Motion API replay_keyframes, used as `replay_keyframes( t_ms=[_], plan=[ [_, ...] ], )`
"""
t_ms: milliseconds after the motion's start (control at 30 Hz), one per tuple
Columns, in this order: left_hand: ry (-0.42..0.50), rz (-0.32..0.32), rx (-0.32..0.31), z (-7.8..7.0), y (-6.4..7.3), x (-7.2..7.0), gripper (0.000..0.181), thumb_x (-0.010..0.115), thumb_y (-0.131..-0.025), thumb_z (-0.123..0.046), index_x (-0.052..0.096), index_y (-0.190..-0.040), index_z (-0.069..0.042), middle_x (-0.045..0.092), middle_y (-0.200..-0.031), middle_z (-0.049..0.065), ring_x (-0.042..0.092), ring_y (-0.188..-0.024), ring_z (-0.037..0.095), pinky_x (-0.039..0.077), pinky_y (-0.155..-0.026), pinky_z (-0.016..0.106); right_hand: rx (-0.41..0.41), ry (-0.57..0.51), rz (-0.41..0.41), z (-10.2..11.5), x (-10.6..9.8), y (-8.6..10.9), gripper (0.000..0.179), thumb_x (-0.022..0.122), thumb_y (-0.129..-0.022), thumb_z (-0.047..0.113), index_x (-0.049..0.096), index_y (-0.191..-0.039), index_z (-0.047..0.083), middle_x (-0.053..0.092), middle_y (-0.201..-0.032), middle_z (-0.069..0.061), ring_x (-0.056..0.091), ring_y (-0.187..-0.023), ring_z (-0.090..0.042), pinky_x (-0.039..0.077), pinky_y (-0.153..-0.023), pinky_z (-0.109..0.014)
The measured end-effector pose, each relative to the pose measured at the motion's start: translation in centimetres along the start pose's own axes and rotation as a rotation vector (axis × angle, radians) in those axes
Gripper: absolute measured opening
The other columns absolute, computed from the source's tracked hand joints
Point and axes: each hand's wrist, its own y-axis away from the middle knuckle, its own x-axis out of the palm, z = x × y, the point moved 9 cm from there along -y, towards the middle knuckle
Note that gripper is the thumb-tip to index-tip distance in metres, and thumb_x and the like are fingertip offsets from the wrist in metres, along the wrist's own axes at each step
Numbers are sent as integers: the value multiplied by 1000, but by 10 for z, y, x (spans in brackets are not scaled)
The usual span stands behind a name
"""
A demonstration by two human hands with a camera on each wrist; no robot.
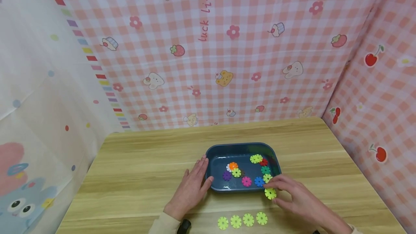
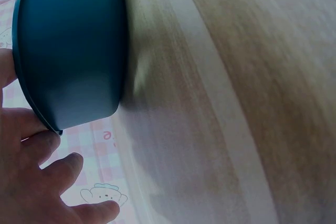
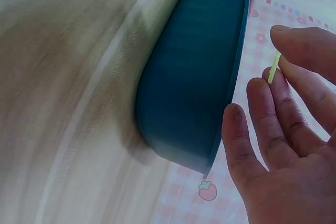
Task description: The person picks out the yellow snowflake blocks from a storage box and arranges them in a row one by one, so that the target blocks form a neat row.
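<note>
A dark blue tray (image 1: pixel 240 190) holds several notched plastic discs, among them a pink disc (image 1: pixel 246 181), a blue disc (image 1: pixel 259 181), a purple disc (image 1: pixel 227 175) and an orange disc (image 1: pixel 233 165). My left hand (image 1: pixel 191 187) rests against the tray's left side, fingers extended, thumb by the front left corner. Over the front right corner, my right hand (image 1: pixel 292 194) pinches a yellow-green disc (image 1: pixel 270 193) between thumb and fingers. In the right wrist view that pinched disc (image 3: pixel 273 67) appears edge-on, above the rim.
A row of several yellow-green discs (image 1: pixel 236 221) lies on the wooden table (image 1: pixel 146 176) in front of the tray. Pink checked cloth (image 1: pixel 195 64) hangs behind the table and along its right; a white printed cloth (image 1: pixel 58 82) hangs at the left.
</note>
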Motion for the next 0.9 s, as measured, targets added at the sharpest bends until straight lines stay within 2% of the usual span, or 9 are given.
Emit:
replay_keyframes(
  t_ms=[200,367,567,900],
  plan=[
    [1,7,-5,1,0,1,65,45,-111,-41,31,-163,-5,22,-172,8,27,-155,34,27,-117,69,-17,20,8,-2,3,8,32,82,-90,17,76,-121,16,65,-118,5,61,-102,-12,58,-87,-29],
    [2,0,1,0,0,1,65,44,-111,-42,31,-163,-5,22,-171,9,27,-155,34,27,-117,69,46,-61,75,-11,11,14,32,79,-93,20,74,-125,16,63,-121,4,58,-104,-10,58,-89,-29],
    [6,1,-6,1,-1,1,65,45,-111,-42,31,-163,-6,22,-172,9,27,-155,34,27,-117,69,46,-104,104,-17,18,19,31,77,-95,23,73,-125,18,63,-122,5,58,-104,-7,58,-90,-30],
    [8,9,-16,2,-1,3,65,45,-111,-42,31,-163,-6,21,-172,8,27,-155,33,27,-117,69,145,-219,225,-37,36,28,32,76,-96,28,71,-126,19,63,-124,3,57,-103,-7,55,-89,-22]
  ],
)
